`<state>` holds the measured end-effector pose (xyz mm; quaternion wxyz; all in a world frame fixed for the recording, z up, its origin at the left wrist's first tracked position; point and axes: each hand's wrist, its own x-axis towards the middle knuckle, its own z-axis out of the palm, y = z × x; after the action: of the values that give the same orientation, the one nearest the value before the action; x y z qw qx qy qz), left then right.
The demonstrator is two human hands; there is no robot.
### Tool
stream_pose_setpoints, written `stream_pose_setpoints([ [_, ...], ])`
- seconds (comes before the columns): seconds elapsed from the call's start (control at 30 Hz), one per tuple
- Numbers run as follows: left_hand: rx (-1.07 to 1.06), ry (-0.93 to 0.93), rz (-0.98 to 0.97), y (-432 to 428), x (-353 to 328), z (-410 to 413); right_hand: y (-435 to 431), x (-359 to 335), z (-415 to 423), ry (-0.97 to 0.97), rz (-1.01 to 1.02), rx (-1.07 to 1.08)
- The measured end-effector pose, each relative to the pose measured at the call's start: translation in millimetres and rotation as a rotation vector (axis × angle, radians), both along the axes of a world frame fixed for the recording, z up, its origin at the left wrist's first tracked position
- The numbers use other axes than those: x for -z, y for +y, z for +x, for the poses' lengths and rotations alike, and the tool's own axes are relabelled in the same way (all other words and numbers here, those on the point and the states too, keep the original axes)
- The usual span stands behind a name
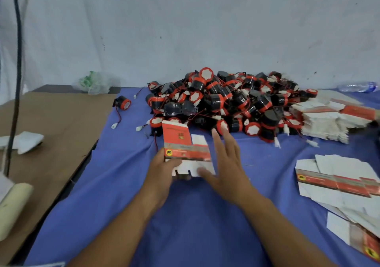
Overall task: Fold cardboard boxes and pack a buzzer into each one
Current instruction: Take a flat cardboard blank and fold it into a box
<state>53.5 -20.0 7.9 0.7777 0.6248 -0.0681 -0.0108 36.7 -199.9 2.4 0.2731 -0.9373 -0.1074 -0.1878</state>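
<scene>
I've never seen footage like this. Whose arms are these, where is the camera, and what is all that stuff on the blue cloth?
There is no machine here: these are a person's two bare arms, filmed by one camera worn on the head, looking forward and down. The left hand grips a half-folded red and white box. The right hand is open, fingers spread, just beside it. Behind, on the blue cloth, lies a big pile of black and red buzzers with thin wires; one buzzer lies apart on the left. On the right are stacks of flat boxes, not yet folded.
</scene>
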Motion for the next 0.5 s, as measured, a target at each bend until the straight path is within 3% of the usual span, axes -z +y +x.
stream_pose_setpoints([
  [0.07,0.085,0.009,-0.091,-0.1,-1.7,3.1,-8.3,-0.9,-4.5,-0.077,-0.011,-0.120],
  [0.17,0.331,-0.014,-0.189,-2.4,-4.0,-3.0,-8.6,-3.3,-7.8,0.106,0.081,-0.266],
  [0.23,0.385,-0.128,0.007,-6.1,-2.7,-7.2,-5.7,-5.3,-10.6,0.143,0.111,-0.318],
  [0.33,0.280,-0.323,0.361,-12.6,3.0,-13.8,-5.3,-13.3,-13.9,0.042,0.289,-0.342],
  [0.5,0.149,-0.302,0.333,-9.8,4.2,-16.8,-3.2,-19.4,-23.2,0.064,0.351,-0.416],
])
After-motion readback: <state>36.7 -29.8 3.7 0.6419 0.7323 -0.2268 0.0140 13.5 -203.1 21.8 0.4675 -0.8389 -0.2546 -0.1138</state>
